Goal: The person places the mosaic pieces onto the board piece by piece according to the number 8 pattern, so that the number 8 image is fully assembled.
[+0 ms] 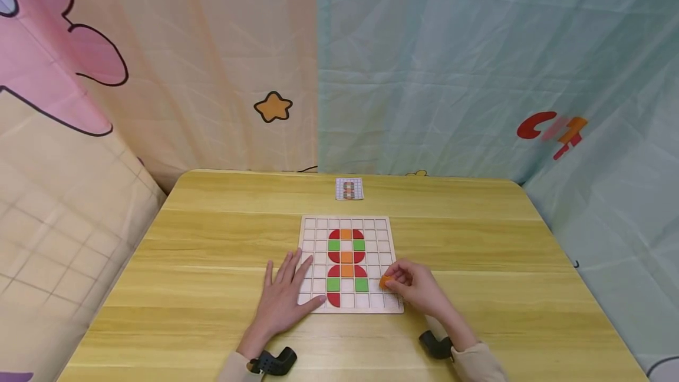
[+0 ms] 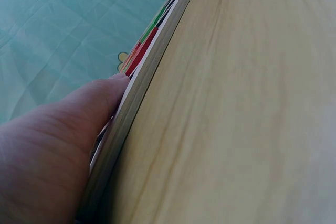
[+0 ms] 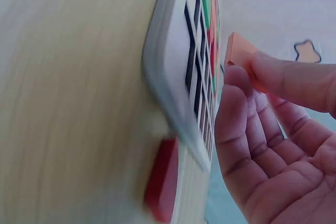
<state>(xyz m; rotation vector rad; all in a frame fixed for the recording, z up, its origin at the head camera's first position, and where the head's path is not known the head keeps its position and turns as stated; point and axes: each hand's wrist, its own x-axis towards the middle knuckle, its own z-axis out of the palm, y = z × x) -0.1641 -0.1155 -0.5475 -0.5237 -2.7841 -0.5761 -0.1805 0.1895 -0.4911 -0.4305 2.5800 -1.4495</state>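
Observation:
A white grid board [image 1: 379, 240] lies on the wooden table. Red quarter-round pieces, orange squares and green squares [image 1: 362, 285] form a pattern down its middle; the bottom row holds a single red quarter-round [image 1: 333, 300]. My left hand [image 1: 283, 299] lies spread over the board's left edge, thumb near that red piece. Between thumb and fingertips, my right hand [image 1: 421, 287] pinches an orange square block [image 3: 241, 51], held over the board's right side. Another red block [image 3: 163, 182] rests on the table by the board's edge in the right wrist view; from the head it is hidden.
Behind the board, a small printed card [image 1: 349, 189] with a similar pattern lies near the table's far edge. The wooden table [image 1: 223, 223] extends to both sides. Printed fabric [image 1: 424, 75] hangs at the back and sides.

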